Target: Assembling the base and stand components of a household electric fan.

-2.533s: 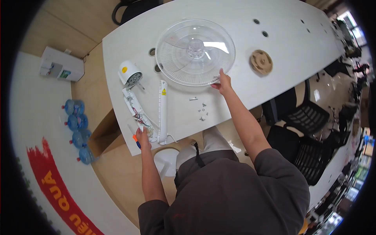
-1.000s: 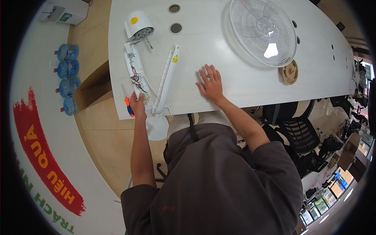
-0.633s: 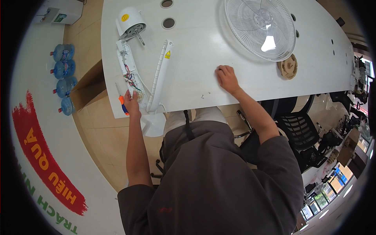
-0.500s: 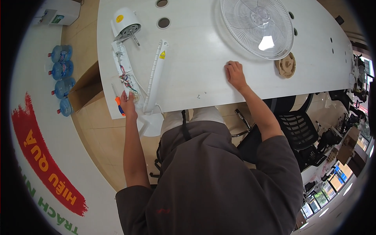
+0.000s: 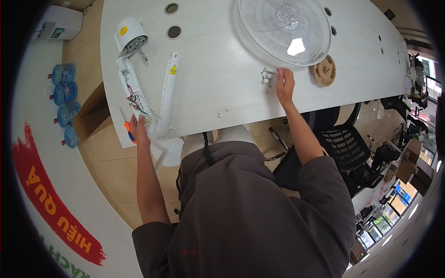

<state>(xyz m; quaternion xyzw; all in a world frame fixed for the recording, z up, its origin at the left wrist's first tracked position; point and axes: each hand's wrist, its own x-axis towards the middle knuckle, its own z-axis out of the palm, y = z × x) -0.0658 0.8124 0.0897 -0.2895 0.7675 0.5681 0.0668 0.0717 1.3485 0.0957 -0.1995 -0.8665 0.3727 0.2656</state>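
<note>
My left hand point(image 5: 138, 129) is at the near left edge of the table, its fingers closed on the lower end of an opened white fan housing point(image 5: 129, 83). Coloured wires point(image 5: 136, 99) spill from that housing, and a white motor head point(image 5: 131, 37) with a bare shaft sits at its far end. Beside the hand lies an orange and blue screwdriver point(image 5: 128, 128). A long white cover strip point(image 5: 168, 92) with a yellow warning label lies to the right. My right hand point(image 5: 285, 85) is empty, fingers loosely apart, next to small white parts and screws point(image 5: 266, 76).
A round fan grille point(image 5: 289, 34) lies at the far right of the table, by a brown moulded cardboard piece point(image 5: 323, 71). Two tiny screws point(image 5: 219, 115) lie near the front edge. Office chairs point(image 5: 343, 139) stand right; water bottles point(image 5: 64, 92) and a cardboard box point(image 5: 95, 109) left.
My right hand has shifted right, and small white parts and screws now show on the table beside it. My left hand stays at the housing. The whole view has swung slightly.
</note>
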